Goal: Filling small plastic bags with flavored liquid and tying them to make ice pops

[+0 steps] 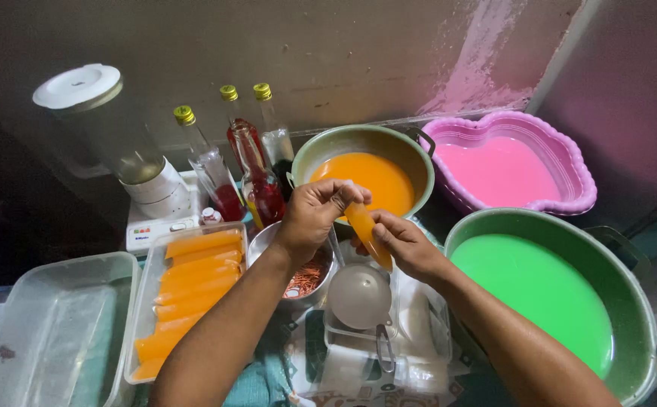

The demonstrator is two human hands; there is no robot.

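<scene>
Head view: an orange-filled bag (367, 234) is being pinched at its top by the left hand (315, 215) fingers and steadied by the right hand (407, 245) fingers; a loosened pinch could be spilling juice onto the funnel (358, 295) below.

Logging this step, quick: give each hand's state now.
Left hand: closed, pinching the top of the orange ice pop.
Right hand: closed around the same ice pop.

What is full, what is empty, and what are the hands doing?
Orange pouch: filled, held by both hands.
Left hand: pinching the pouch's top.
Right hand: gripping the pouch.
Green bowl: full.
Pink tub: full.
Orange pot: partly full.
Tray: stacked with filled pouches.
Clear box: empty.
</scene>
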